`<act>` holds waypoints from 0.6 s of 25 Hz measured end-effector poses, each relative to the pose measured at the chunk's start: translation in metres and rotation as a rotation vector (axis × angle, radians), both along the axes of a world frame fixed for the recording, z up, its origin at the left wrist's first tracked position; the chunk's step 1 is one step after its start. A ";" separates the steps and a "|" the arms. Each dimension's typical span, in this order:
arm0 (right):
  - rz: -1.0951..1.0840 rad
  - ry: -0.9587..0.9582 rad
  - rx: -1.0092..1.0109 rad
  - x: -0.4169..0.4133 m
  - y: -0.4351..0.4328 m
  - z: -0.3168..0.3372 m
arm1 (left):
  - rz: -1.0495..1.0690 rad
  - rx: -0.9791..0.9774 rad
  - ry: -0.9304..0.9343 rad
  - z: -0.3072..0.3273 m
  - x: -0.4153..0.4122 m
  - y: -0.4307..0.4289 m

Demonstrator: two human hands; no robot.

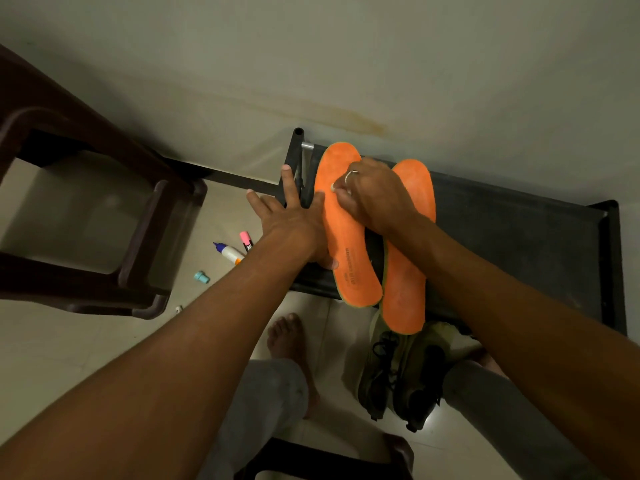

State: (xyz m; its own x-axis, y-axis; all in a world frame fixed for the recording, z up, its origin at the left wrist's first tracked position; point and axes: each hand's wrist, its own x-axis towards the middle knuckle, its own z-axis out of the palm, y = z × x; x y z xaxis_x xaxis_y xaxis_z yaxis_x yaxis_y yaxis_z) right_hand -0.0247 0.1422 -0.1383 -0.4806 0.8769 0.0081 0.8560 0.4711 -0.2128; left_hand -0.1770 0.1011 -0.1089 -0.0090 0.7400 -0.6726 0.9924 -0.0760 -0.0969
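Observation:
Two orange insoles lie side by side on a low black rack [519,237] against the wall. The left insole [346,237] has dark print near its heel; the right insole [405,289] overhangs the rack's front edge. My left hand [291,223] is spread flat at the left insole's outer edge, thumb touching it, fingers reaching over the rack's left end. My right hand [377,195], wearing a ring, lies across both insoles with fingers curled, fingertips down on the left insole. Nothing shows in its fingers.
A pair of olive shoes [398,372] sits on the floor under the rack's front. A brown plastic chair [86,220] stands at left. On the tiles lie a glue bottle [230,252], a pink marker [246,240] and a teal cap [202,277]. My bare foot [291,344] is below.

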 end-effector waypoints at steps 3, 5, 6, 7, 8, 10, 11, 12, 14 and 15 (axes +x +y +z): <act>0.159 0.002 -0.042 0.003 0.002 -0.002 | -0.005 0.002 0.003 0.001 0.001 0.000; 0.075 -0.023 0.009 0.012 0.014 0.000 | -0.003 -0.007 -0.001 0.002 0.001 0.001; -0.004 -0.026 0.046 0.013 0.019 0.001 | -0.002 -0.013 0.001 0.003 0.001 0.001; -0.049 -0.025 0.074 0.012 0.021 0.001 | -0.002 -0.016 0.006 0.003 0.002 0.000; -0.025 -0.027 0.086 0.008 0.019 -0.001 | -0.002 -0.018 0.012 0.004 0.002 0.000; 0.124 -0.027 0.087 0.002 0.009 -0.006 | -0.003 -0.014 0.013 0.005 0.003 -0.001; 0.152 -0.031 0.099 0.003 0.010 -0.006 | -0.004 -0.013 0.009 0.005 0.002 0.000; 0.102 -0.027 0.117 0.006 0.014 -0.003 | -0.003 -0.015 0.003 0.005 0.002 0.000; -0.039 0.004 0.174 0.006 0.022 0.001 | -0.003 -0.021 -0.001 0.006 0.002 0.000; -0.033 0.010 0.196 0.002 0.022 0.000 | -0.005 -0.021 0.003 0.006 0.002 -0.001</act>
State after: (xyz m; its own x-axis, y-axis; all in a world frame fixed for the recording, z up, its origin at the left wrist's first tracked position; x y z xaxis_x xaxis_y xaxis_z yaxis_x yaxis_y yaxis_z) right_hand -0.0230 0.1637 -0.1379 -0.4508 0.8733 0.1850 0.8700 0.4762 -0.1277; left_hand -0.1755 0.1005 -0.1025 -0.0072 0.7258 -0.6878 0.9916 -0.0834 -0.0985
